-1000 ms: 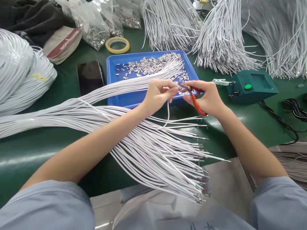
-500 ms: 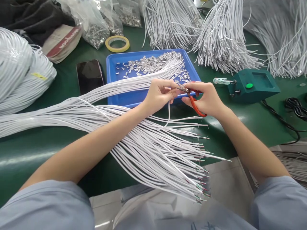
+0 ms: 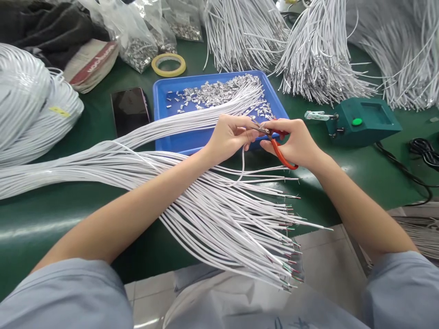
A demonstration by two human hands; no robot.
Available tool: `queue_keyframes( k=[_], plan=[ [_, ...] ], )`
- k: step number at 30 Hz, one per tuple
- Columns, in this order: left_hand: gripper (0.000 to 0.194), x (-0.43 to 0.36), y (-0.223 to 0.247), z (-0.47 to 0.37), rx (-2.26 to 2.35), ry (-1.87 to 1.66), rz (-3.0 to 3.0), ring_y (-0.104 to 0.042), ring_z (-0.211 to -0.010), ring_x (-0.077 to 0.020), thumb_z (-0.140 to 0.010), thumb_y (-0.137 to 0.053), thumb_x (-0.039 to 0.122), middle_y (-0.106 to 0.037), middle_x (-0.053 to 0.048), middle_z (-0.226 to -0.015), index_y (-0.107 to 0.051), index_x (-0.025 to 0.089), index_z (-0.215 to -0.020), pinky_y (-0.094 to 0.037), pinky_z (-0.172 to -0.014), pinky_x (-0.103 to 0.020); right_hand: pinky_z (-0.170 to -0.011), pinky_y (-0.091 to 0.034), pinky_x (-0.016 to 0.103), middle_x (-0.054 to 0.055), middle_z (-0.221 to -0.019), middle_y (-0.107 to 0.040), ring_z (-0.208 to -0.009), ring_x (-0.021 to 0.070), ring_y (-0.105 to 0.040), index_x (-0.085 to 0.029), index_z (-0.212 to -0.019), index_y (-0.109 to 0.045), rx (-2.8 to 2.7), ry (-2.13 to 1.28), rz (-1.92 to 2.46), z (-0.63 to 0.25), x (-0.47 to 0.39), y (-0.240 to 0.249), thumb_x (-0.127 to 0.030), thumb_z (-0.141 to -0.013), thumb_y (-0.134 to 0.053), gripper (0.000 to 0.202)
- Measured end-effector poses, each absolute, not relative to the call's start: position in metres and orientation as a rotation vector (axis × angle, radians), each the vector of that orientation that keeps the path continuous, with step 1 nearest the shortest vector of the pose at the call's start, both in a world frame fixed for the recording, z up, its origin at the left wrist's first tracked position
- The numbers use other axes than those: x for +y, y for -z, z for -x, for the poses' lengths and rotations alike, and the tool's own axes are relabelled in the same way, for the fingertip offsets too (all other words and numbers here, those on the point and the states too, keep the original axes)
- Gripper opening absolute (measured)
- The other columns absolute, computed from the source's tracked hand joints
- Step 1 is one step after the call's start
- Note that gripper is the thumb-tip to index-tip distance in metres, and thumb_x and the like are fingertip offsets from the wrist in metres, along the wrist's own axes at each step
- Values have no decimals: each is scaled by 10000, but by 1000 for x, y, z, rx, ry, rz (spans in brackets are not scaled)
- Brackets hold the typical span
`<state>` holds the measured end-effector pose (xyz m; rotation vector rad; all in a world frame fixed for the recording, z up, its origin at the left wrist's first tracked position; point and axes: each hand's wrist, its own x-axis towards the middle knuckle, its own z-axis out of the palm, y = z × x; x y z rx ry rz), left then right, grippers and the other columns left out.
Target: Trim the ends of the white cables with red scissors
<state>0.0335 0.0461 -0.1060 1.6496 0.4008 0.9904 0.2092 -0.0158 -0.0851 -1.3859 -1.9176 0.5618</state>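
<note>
In the head view, the left hand (image 3: 230, 135) has thumb and fingertips closed in a pinch on a white cable (image 3: 243, 160), which hangs down, then curves left. The right hand (image 3: 295, 140) is curled around the scissors (image 3: 270, 135) at the blue tray's (image 3: 178, 143) near-right corner; their long axis slants, blades pointing up-left toward the left fingertips, one red handle down-right.
</note>
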Motion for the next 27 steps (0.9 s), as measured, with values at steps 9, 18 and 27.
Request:
queue_keyframes(
  k=[9, 18, 27],
  plan=[
    [260, 48, 105, -32, 416, -975, -1659, -526, -447, -49, -742, -752, 388, -596, 6, -591, -697, 138, -695, -459, -441, -183, -687, -465, 294, 9, -773, -703, -715, 152, -598, -171, -882, -748, -1881, -597, 1385, -212, -13, 85, -146, -657, -654, 245],
    [384, 42, 105, -36, 491, -982, -1593, -599, -446, -76, -691, -771, 498, -642, -1, -607, -677, 127, -716, -454, -392, -162, -611, -510, 287, -14, -697, -677, -648, 142, -634, -219, -849, -657, -1497, -577, 1187, -212, -12, 79, -279, -675, -756, 209],
    [376, 36, 103, -37, 439, -908, -1602, -624, -445, -90, -674, -796, 468, -596, 16, -572, -678, 112, -691, -495, -400, -168, -611, -527, 315, -9, -704, -648, -676, 157, -637, -257, -792, -581, -1516, -647, 1238, -197, -22, 75, -501, -663, -784, 343]
  ],
)
